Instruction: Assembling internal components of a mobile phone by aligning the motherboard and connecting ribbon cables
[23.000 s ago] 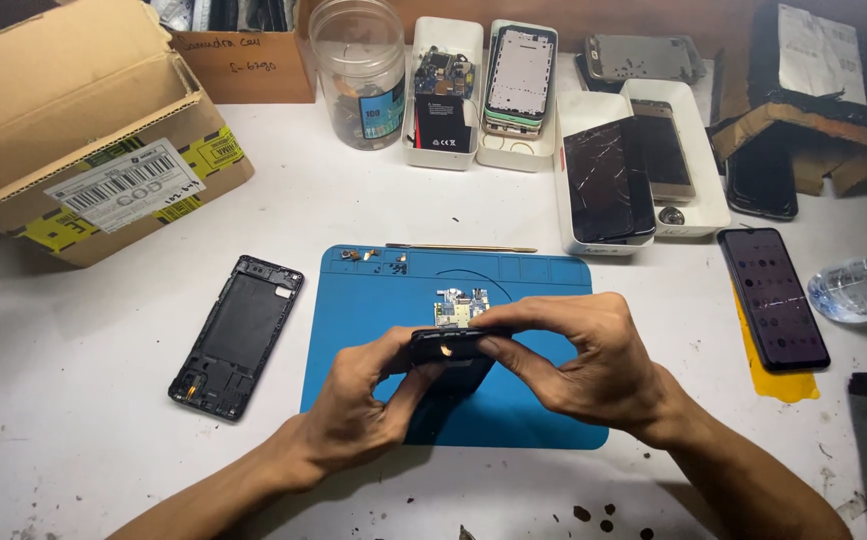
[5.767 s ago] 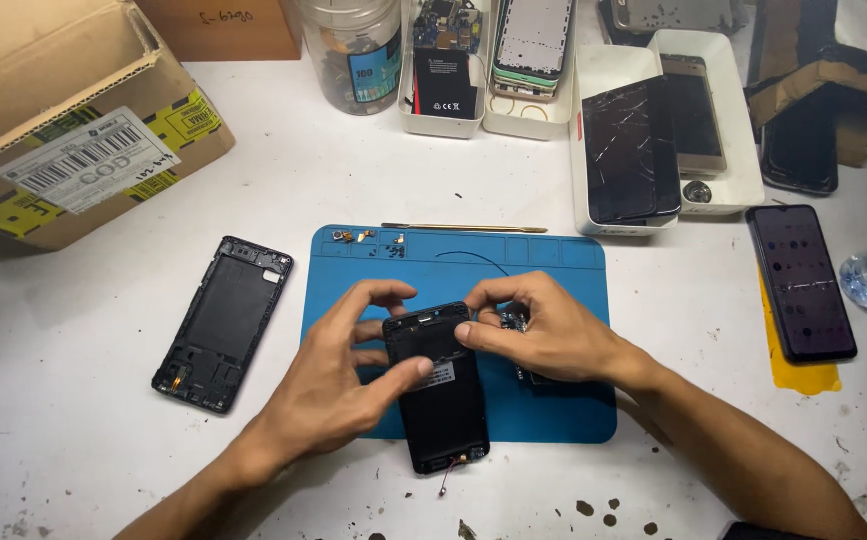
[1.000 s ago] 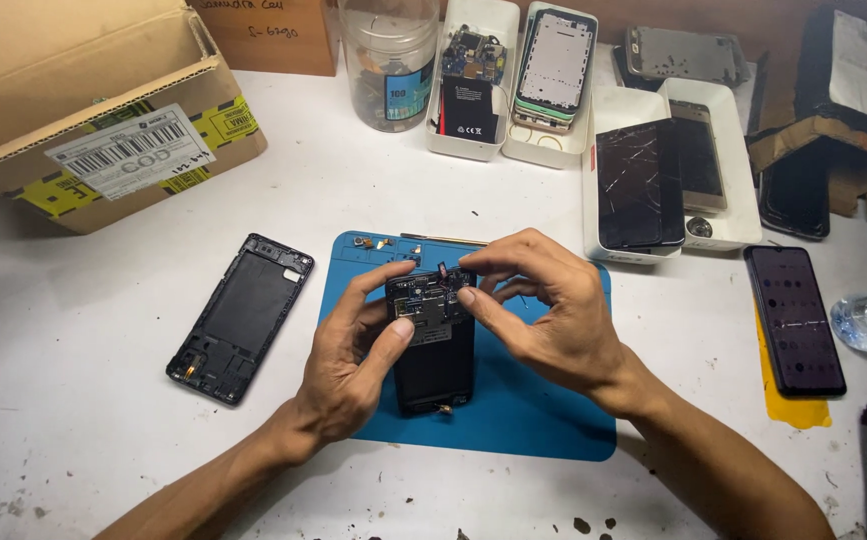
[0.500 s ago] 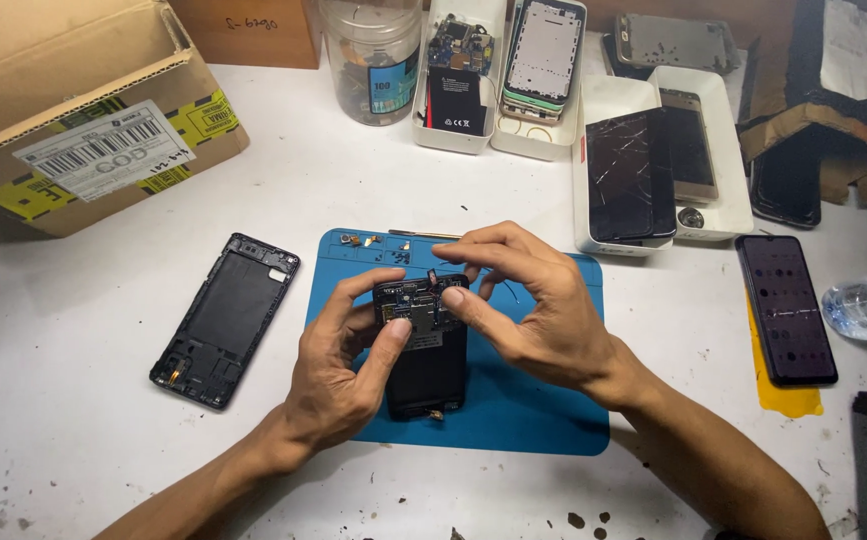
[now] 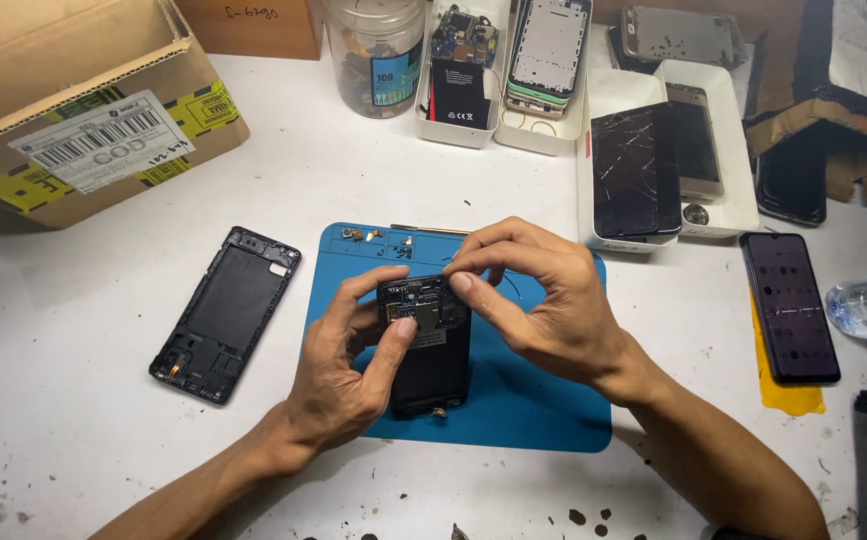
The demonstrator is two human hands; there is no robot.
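A brown cardboard box (image 5: 73, 110) with a white barcode label (image 5: 103, 140) and yellow tape sits far left of the hands; right of them, a cracked dark screen (image 5: 635, 170) fills a white tray (image 5: 738, 205), a second dark screen (image 5: 789, 306) beside it.

Black phone frame (image 5: 225, 300) lying flat, left of the blue mat (image 5: 543, 410); cardboard box (image 5: 73, 110) with a barcode label at upper left; clear jar (image 5: 377, 52) at the top edge; two white trays (image 5: 498, 125) of phone parts beside it; a wider white tray (image 5: 743, 215) holding a cracked-screen phone (image 5: 635, 172); dark phone (image 5: 789, 306) on a yellow sheet (image 5: 788, 398) at right.
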